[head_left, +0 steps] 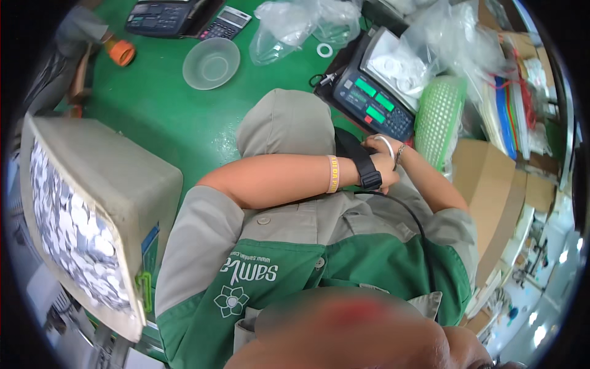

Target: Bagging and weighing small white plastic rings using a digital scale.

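Note:
My left forearm crosses in front of my body, with a pink wristband and a black strap at the wrist. My left hand (386,173) lies against my right hand (375,145), just below the counting scale (373,101). A white ring (387,146) curves round the right hand, beside a chain bracelet; I cannot tell whether it is worn or held. The right fingers look curled, but what is in them is hidden. The left fingers are mostly covered. White rings (402,71) lie on the scale's pan.
A grey bin (123,154) of shiny white pieces stands at left. On the green table (141,98) are a clear bowl (211,64), a calculator (226,23), plastic bags (286,27) and a loose white ring (324,50). A green basket (440,123) and cardboard box (485,184) stand right. Another person's arm (80,27) reaches in.

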The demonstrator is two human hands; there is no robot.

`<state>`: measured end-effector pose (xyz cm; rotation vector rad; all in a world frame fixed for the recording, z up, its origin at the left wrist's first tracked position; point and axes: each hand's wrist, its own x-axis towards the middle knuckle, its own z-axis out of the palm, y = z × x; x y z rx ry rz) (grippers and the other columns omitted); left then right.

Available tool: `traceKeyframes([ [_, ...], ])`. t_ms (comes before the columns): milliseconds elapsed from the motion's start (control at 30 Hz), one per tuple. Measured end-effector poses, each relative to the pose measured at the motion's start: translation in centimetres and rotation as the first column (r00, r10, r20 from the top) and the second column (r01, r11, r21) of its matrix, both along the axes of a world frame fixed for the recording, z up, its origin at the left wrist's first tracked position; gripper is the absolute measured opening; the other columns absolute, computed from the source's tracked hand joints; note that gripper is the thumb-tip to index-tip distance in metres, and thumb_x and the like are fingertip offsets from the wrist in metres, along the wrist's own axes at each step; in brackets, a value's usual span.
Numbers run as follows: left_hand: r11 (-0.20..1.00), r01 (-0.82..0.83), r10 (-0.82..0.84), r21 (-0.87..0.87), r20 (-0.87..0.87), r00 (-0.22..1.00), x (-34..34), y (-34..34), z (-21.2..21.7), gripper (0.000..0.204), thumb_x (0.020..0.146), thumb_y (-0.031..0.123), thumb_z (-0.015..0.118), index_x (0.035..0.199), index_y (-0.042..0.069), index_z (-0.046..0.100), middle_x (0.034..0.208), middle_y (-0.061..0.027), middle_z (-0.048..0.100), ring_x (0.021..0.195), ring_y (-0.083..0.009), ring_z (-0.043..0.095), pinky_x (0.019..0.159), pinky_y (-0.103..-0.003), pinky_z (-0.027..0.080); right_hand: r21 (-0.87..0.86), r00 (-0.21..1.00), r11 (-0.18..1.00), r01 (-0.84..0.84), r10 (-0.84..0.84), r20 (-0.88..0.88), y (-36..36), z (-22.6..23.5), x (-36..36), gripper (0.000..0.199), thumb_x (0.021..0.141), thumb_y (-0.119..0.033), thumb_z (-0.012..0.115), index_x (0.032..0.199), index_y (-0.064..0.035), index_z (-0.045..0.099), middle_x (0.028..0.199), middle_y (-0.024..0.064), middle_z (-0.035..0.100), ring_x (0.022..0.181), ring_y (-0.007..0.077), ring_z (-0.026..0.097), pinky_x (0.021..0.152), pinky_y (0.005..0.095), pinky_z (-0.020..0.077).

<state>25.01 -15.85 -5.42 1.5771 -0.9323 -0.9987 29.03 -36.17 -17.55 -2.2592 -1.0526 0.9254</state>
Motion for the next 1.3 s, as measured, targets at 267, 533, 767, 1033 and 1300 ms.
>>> traceKeyframes([
  [267,0.963,-0.171,0.266,-0.210,0.629,0.730,-3.2,2.5,-11.0,0.045,0.084,0.038,0.047,0.102,-0.002,0.056,0.079,-0.0134,0.063,0.054,-0.0192,0.058,0.046,-0.034,0.047,-0.397,0.752,0.819,0.413,-0.553,-0.359,1.0,2.5,1.4,0.023,0.084,-0.023,0.051,0.084,0.0001,0.053,0.065,0.0083,0.055,0.051,0.0170,0.054,0.042,0.0276,0.0424],
  [533,0.808,-0.047,0.373,0.588,-0.447,0.813,-1.1,3.0,-3.1,0.026,0.074,0.010,0.054,0.097,0.001,0.061,0.081,-0.0061,0.060,0.062,-0.0149,0.059,0.048,-0.026,0.049,-0.404,0.677,0.745,0.530,-0.659,-0.328,-0.8,0.5,-1.2,0.039,0.083,-0.036,0.055,0.090,0.0019,0.054,0.076,0.0124,0.061,0.058,0.0210,0.061,0.052,0.0298,0.0504],
  [767,0.919,0.088,0.082,0.385,-0.404,0.911,-2.8,-3.7,2.2,0.028,0.077,0.002,0.047,0.104,-0.005,0.054,0.089,-0.0123,0.060,0.072,-0.0170,0.061,0.063,-0.028,0.050,-0.484,-0.032,0.388,0.784,-0.754,-0.656,-2.9,-9.8,-6.8,0.060,0.071,-0.046,0.066,0.096,0.0064,0.054,0.071,0.0099,0.054,0.051,0.0191,0.052,0.046,0.0316,0.0469],
  [1033,0.886,0.319,-0.345,0.338,0.020,0.938,-2.8,-0.9,2.3,0.043,0.080,0.007,0.048,0.121,-0.005,0.043,0.115,-0.0235,0.052,0.099,-0.0319,0.055,0.083,-0.037,0.043,-0.311,-0.059,0.134,0.941,-0.840,-0.539,-3.6,-15.4,-8.8,0.084,0.060,-0.054,0.072,0.109,0.0089,0.044,0.098,0.0224,0.057,0.081,0.0306,0.060,0.071,0.0400,0.0491],
  [1300,0.731,0.329,-0.416,0.598,0.007,0.909,4.4,3.6,7.8,0.046,0.083,0.023,0.051,0.121,-0.003,0.045,0.115,-0.0215,0.053,0.103,-0.0311,0.054,0.087,-0.037,0.042,-0.511,0.879,0.727,0.459,-0.456,0.140,2.2,-2.1,-5.2,0.058,0.068,-0.037,0.068,0.108,-0.0029,0.044,0.097,0.0243,0.058,0.091,0.0370,0.058,0.076,0.0441,0.0471],
])
